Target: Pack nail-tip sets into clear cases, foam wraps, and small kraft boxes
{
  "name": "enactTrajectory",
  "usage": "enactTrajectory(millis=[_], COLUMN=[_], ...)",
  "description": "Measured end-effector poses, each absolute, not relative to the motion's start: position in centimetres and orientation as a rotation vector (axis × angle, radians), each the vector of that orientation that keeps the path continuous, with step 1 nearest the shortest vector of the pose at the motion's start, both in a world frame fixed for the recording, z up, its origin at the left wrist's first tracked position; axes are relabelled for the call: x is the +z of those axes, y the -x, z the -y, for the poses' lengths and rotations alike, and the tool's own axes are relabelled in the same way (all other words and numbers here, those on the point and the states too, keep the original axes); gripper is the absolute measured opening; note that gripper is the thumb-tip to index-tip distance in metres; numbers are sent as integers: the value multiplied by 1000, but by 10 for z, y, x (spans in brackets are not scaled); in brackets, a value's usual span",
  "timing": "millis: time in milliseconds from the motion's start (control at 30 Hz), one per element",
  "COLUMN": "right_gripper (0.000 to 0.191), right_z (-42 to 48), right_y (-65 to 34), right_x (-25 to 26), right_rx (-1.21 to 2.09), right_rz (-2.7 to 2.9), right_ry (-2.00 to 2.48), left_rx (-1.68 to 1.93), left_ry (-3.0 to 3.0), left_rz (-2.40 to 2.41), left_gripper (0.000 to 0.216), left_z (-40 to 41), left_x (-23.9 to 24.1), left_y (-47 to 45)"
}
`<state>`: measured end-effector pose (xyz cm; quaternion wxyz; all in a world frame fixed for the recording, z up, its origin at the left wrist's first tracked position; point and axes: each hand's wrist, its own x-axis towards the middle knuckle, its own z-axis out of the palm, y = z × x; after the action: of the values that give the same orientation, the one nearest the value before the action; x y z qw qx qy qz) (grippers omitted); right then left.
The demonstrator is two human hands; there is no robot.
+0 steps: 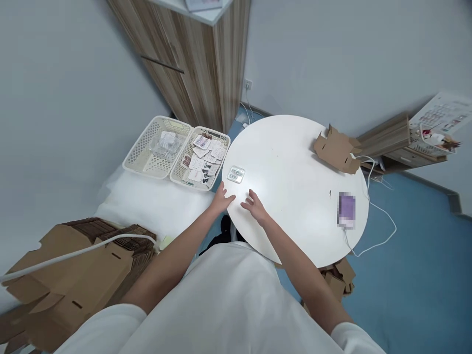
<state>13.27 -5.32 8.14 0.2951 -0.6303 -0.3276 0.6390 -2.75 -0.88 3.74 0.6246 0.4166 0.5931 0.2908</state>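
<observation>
Near the left edge of the round white table (291,196) lies a small flat card (236,174) with several round shapes on it in rows; its exact kind is too small to tell. My left hand (221,200) is just below the card, fingers apart, holding nothing. To its right, over the tabletop, my right hand (255,206) also has its fingers spread with nothing in them. Both hands are apart from the card. Beyond my left hand, a cream plastic basket (177,172) holds several small printed cards (210,150), some with dark pieces attached.
Another cream basket (142,164) holds clear plastic bags (167,145). A partly folded cardboard box (337,150) and a purple, blurred-out object (347,209) with a cable lie on the table's right side. Stacked flat cardboard (73,265) is at lower left. A wood-grain cabinet (191,64) stands behind.
</observation>
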Motion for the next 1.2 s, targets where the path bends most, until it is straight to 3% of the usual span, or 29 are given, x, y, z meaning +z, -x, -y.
enactTrajectory(millis=[267, 467, 800, 967, 1200], right_gripper=[43, 33, 33, 37, 59], right_z=[110, 135, 119, 97, 60], right_y=[-166, -159, -91, -40, 39], right_x=[82, 73, 52, 41, 20], right_rx=[1592, 1728, 1894, 1735, 1460], right_rz=[949, 1047, 1461, 1852, 2360], right_ry=[1677, 1564, 1442, 1513, 1501], left_rx=[713, 706, 834, 820, 824], left_ry=[-959, -926, -804, -762, -862], left_rz=[-1422, -1547, -1820, -1913, -1898], left_gripper=[59, 48, 45, 45, 44], left_z=[81, 140, 197, 208, 181], left_x=[54, 59, 52, 39, 22], left_y=[27, 37, 106, 147, 187])
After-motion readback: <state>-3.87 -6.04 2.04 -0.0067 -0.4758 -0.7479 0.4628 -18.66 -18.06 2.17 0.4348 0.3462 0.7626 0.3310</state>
